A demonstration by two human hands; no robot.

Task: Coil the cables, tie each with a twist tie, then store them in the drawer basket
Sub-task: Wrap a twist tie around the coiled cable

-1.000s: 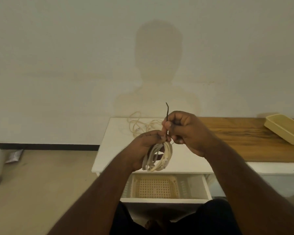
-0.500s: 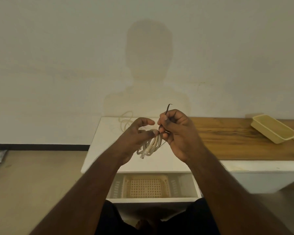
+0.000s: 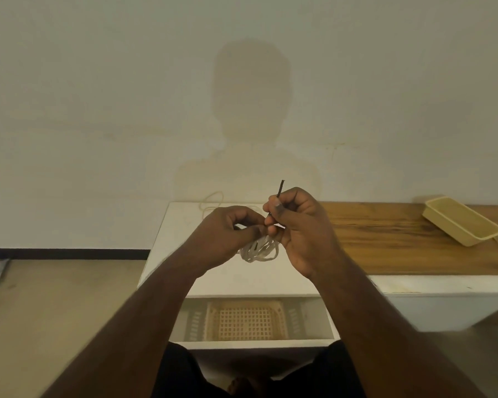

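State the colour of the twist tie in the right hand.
Dark, near black, on the twist tie above the right hand, in the head view.

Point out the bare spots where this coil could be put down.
Bare white cabinet top lies below the hands, up to its front edge. Bare wooden counter runs between the right hand and the yellow plastic tray. The open drawer's lattice basket looks empty. The loose cream cable crowds the back left.
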